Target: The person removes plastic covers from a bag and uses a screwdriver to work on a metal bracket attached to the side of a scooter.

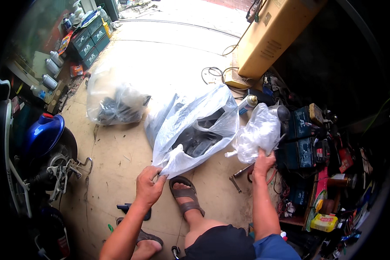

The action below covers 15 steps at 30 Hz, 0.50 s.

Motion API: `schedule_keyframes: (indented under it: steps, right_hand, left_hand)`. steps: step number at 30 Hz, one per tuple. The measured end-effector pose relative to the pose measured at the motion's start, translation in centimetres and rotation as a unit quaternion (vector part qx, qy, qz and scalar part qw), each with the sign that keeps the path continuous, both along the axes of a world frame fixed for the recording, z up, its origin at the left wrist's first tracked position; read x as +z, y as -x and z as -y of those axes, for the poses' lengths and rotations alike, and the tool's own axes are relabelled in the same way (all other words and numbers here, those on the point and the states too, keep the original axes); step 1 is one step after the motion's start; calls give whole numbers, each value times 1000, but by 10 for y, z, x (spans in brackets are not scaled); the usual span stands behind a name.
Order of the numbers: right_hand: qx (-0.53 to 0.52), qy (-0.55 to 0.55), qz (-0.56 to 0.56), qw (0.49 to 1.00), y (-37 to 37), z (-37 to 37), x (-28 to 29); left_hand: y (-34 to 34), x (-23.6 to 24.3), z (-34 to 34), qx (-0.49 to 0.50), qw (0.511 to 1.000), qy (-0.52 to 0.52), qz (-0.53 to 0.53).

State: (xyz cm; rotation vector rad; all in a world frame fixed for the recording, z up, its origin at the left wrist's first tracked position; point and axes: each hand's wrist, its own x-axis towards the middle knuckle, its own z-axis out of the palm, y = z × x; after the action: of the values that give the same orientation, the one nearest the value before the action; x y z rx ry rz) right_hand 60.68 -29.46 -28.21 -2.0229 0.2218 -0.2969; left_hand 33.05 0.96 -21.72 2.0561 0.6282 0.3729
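In the head view my left hand (151,186) pinches the lower-left edge of a large translucent plastic bag (169,125), which lies open with black items (199,141) inside. My right hand (263,164) grips a crumpled clear plastic bundle (258,132) at the right, beside the large bag; a dark rounded piece (283,113) shows at the bundle's upper end. Another plastic bag with dark contents (119,108) sits on the floor behind and to the left.
A blue scooter (43,136) stands at left; stacked dark boxes (86,43) and cans line the left wall. A yellow cabinet (273,30), cables, a spray can (247,104) and cluttered tools fill the right. My sandalled foot (183,195) is below the big bag; a wrench (235,183) lies nearby.
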Motion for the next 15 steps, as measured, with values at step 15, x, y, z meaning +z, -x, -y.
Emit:
schedule_keyframes:
  steps: [15]
  right_hand:
    - [59, 48, 232, 970, -122, -77, 81]
  left_hand:
    - [4, -4, 19, -25, 998, -33, 54]
